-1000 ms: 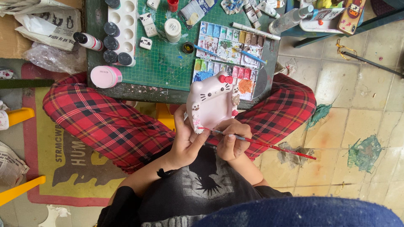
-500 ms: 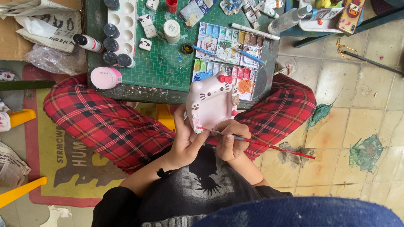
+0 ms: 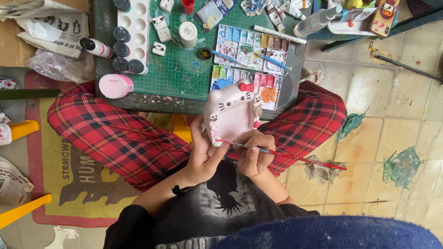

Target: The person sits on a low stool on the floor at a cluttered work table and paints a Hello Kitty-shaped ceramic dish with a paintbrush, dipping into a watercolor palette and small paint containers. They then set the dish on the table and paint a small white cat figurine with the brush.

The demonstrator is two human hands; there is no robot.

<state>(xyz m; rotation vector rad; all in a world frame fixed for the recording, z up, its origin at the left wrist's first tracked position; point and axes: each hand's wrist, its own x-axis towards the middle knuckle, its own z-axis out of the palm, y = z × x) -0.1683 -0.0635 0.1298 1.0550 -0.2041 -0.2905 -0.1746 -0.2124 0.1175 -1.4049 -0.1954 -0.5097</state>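
Tilting over the plaid lap just before the counter (image 3: pixel 152 99), the pink cat figurine (image 3: pixel 232 113) sits cradled in the left hand (image 3: pixel 203 154), fingers wrapped under its base, while the right hand (image 3: pixel 255 154) pinches a red-handled brush (image 3: pixel 295 157), tip touching the figurine's lower edge, paint palette (image 3: pixel 249 60) beyond.

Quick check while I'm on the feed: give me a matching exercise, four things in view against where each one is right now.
Things:
1. cat figurine
2. brush
3. pink jar
4. paint palette

Places:
A. on the green mat
B. in the left hand
C. at the table's near left edge
D. in the right hand

Pairs: 1-B, 2-D, 3-C, 4-A
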